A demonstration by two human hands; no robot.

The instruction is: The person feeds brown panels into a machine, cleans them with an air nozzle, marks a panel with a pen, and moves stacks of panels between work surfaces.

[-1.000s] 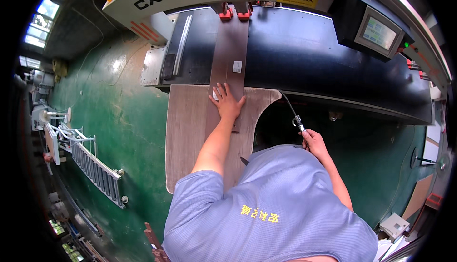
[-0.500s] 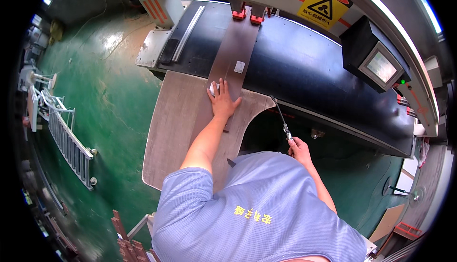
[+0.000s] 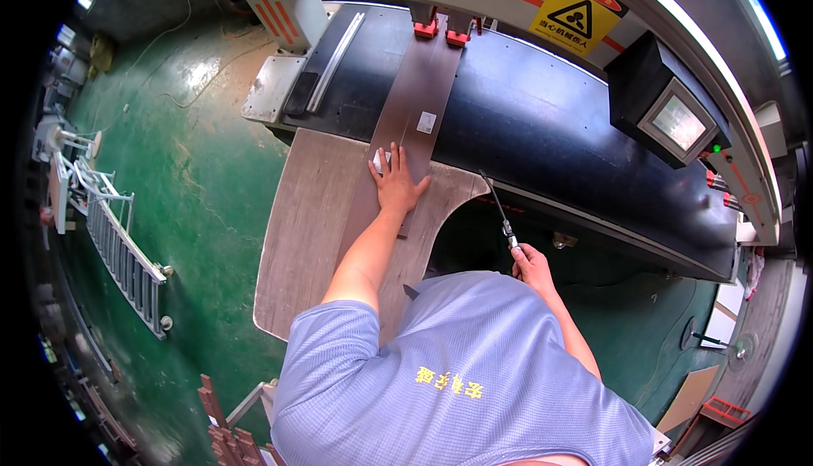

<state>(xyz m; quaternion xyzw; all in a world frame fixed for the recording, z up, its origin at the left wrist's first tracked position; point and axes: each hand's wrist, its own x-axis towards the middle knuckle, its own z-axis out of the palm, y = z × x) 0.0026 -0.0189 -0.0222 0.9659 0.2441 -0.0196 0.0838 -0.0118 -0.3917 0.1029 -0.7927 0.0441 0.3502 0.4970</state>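
Observation:
A long brown board (image 3: 421,85) lies across the machine's dark bed, its far end beneath two red-footed clamps (image 3: 441,34). Its near end rests over a wood-grain side table (image 3: 309,212). My left hand (image 3: 395,182) lies flat on the board's near part, fingers spread, partly covering a white label (image 3: 381,159). In my right hand (image 3: 532,264) is an air blow gun (image 3: 508,231), gripped at its near end. The gun's thin dark nozzle points away from me, its tip by the table's right corner. A second white label (image 3: 426,121) sits farther up the board.
The machine's black bed (image 3: 533,115) runs across the far side, under a pale overhead beam. A control box with a screen (image 3: 677,119) hangs at the right. A grey metal rack (image 3: 127,254) stands on the green floor at left. Brown strips (image 3: 229,436) are stacked at lower left.
Almost nothing differs. My left hand stays flat on the board, and the blow gun remains in my right hand with its tip near the same corner.

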